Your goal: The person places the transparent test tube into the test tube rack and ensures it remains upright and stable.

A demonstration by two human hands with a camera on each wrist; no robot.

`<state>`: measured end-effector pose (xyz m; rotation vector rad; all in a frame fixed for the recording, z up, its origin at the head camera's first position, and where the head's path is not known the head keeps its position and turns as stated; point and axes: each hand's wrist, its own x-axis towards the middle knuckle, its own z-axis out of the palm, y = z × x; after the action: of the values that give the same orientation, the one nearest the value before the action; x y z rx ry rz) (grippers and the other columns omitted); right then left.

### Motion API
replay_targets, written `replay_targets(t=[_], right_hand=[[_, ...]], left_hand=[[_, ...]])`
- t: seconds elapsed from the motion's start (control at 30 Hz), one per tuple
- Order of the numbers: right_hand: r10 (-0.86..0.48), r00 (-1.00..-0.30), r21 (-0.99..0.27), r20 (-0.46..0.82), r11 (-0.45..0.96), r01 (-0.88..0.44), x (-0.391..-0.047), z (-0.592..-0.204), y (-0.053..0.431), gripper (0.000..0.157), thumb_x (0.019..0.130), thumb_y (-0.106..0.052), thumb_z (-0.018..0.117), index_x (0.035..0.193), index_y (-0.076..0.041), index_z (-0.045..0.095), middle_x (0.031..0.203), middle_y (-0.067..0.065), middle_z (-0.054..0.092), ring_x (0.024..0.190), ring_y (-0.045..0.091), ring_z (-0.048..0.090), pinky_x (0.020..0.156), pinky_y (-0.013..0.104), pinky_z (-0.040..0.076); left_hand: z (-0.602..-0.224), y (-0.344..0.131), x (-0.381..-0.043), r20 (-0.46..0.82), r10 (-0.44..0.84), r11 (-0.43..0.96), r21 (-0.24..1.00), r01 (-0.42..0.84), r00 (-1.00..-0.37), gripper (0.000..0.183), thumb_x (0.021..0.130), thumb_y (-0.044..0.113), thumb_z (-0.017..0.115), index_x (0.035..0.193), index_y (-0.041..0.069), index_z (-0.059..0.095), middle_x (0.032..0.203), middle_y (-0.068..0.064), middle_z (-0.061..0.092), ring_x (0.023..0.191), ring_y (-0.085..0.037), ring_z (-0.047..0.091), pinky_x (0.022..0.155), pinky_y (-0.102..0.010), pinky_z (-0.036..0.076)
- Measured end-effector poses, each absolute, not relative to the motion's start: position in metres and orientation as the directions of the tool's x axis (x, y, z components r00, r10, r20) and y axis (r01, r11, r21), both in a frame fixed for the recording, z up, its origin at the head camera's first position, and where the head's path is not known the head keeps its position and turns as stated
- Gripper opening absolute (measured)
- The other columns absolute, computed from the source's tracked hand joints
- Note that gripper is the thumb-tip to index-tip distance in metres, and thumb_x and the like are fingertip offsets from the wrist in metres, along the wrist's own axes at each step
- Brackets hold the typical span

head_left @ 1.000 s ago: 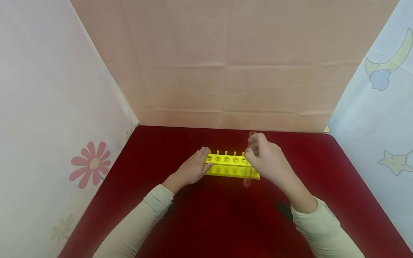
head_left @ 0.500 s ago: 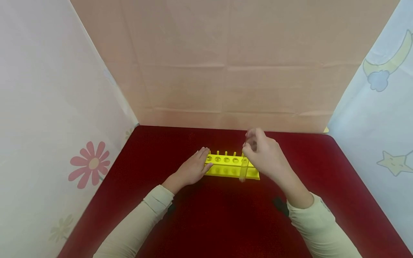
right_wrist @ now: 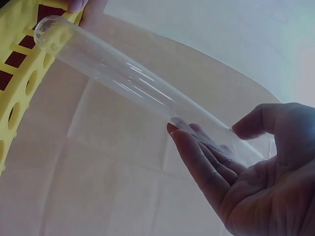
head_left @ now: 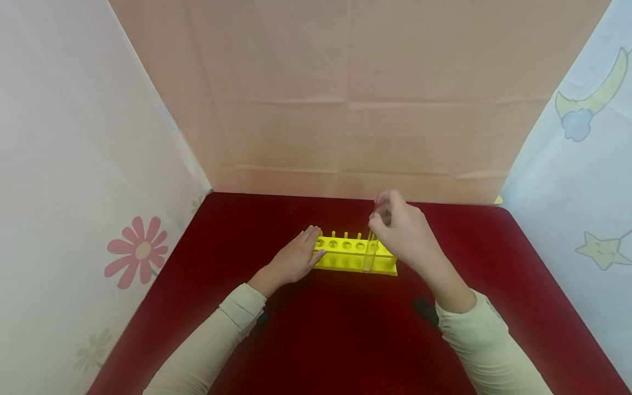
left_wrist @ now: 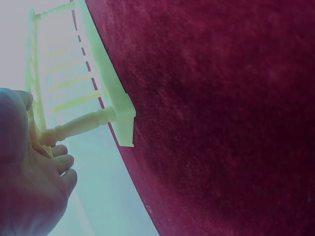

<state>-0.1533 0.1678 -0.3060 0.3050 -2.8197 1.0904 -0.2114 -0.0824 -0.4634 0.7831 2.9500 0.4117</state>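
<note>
A yellow test tube rack (head_left: pixel 340 262) stands on the table, with a row of round holes in its top plate and pegs along the back. My left hand (head_left: pixel 294 255) holds its left end. The left wrist view shows the thumb and fingers of that hand (left_wrist: pixel 37 172) on either side of the rack's top plate (left_wrist: pixel 37 93). Near its upper end, a clear test tube (right_wrist: pixel 113 69) is held between the thumb and fingers of my right hand (head_left: pixel 407 227). Its rounded bottom overlaps the rack's holes in the right wrist view, and it leans slightly.
Dark red cloth (head_left: pixel 340 329) covers the table. A tan backdrop (head_left: pixel 345 137) closes off the far edge. Pale patterned sheets hang at the left (head_left: pixel 64 164) and right (head_left: pixel 582 186).
My right hand has moved a little left and up with the test tube, bringing its lower end from in front of the rack's base to overlapping the rack. The left hand has stayed in place.
</note>
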Motion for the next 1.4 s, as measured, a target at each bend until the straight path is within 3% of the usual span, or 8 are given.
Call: replay_targets(t=[0.63, 0.93, 1.4], right_hand=[[-0.146, -0.974, -0.676, 0.175, 0.701, -0.227, -0.162, -0.304, 0.157, 0.027, 0.096, -0.019, 0.052, 0.121, -0.009, 0.047, 0.095, 0.005, 0.068, 0.086, 0.022, 0.063, 0.063, 0.035, 0.048], [-0.145, -0.972, -0.679, 0.187, 0.696, -0.234, -0.165, -0.302, 0.151, 0.028, 0.096, -0.020, 0.053, 0.121, -0.009, 0.049, 0.099, 0.006, 0.067, 0.088, 0.022, 0.063, 0.068, 0.036, 0.052], [-0.159, -0.966, -0.690, 0.205, 0.677, -0.258, -0.173, -0.304, 0.138, 0.025, 0.097, -0.020, 0.055, 0.119, -0.009, 0.049, 0.095, 0.006, 0.067, 0.081, 0.023, 0.062, 0.061, 0.034, 0.052]], left_hand=[[-0.463, -0.083, -0.212, 0.014, 0.488, 0.838, 0.273, 0.473, -0.873, 0.069, 0.107, 0.049, 0.039, 0.160, 0.007, 0.024, 0.167, -0.010, 0.024, 0.155, -0.022, 0.021, 0.123, -0.039, 0.024], [-0.463, -0.083, -0.212, 0.012, 0.485, 0.839, 0.274, 0.469, -0.874, 0.069, 0.107, 0.048, 0.041, 0.160, 0.007, 0.024, 0.167, -0.011, 0.024, 0.155, -0.023, 0.022, 0.123, -0.039, 0.025], [-0.463, -0.083, -0.211, 0.001, 0.483, 0.836, 0.298, 0.461, -0.876, 0.070, 0.107, 0.050, 0.040, 0.160, 0.007, 0.024, 0.167, -0.010, 0.024, 0.154, -0.023, 0.022, 0.123, -0.040, 0.026]])
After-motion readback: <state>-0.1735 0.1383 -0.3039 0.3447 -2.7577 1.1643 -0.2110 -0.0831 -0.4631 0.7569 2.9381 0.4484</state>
